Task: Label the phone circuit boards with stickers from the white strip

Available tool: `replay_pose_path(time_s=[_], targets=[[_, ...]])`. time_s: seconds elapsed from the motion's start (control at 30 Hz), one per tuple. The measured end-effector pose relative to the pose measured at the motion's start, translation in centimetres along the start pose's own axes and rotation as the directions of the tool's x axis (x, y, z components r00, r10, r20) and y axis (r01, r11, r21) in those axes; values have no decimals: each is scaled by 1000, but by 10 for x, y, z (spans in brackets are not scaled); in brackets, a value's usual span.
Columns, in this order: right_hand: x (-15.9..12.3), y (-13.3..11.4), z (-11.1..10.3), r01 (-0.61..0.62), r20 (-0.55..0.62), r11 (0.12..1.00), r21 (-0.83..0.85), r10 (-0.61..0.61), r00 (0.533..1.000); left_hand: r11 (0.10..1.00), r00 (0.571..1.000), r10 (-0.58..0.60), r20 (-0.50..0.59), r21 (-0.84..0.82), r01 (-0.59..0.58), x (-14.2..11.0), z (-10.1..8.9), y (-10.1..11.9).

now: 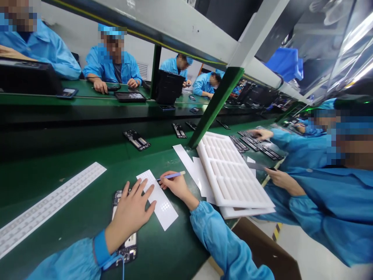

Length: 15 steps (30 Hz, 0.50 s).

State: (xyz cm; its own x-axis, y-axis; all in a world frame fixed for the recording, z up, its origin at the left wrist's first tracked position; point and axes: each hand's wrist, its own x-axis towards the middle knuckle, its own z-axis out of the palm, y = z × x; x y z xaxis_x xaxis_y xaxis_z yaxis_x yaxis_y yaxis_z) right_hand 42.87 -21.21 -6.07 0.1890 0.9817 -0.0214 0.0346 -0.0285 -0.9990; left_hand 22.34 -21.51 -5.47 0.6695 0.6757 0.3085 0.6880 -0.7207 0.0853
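My left hand (131, 214) is open, its fingers spread, with the fingertips resting on the edge of a white sticker sheet (161, 206). Beneath that hand lies an opened phone body (131, 249), partly covered by my palm and wrist. A blue wrist strap (102, 249) with a cord circles my left wrist. My right hand (177, 186) is closed around a slim purple-blue pen-like tool (174, 175) with a pale end. The tool's other end points at the sheet's right edge; its tip is hard to make out.
A long white strip (52, 206) lies at left. White slotted trays (233, 171) are stacked at right, over paper sheets (186, 163). Another phone body (136, 140) lies ahead. A green post (217, 105) rises beside the trays. A co-worker (329, 194) sits close at right.
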Motion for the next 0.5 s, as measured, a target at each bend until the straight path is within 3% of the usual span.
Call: replay_pose_path(time_s=[0.5], targets=[[1, 2, -1, 49, 48, 997, -53, -47, 998, 1000, 999, 8, 41, -30, -7, 3, -5, 1]])
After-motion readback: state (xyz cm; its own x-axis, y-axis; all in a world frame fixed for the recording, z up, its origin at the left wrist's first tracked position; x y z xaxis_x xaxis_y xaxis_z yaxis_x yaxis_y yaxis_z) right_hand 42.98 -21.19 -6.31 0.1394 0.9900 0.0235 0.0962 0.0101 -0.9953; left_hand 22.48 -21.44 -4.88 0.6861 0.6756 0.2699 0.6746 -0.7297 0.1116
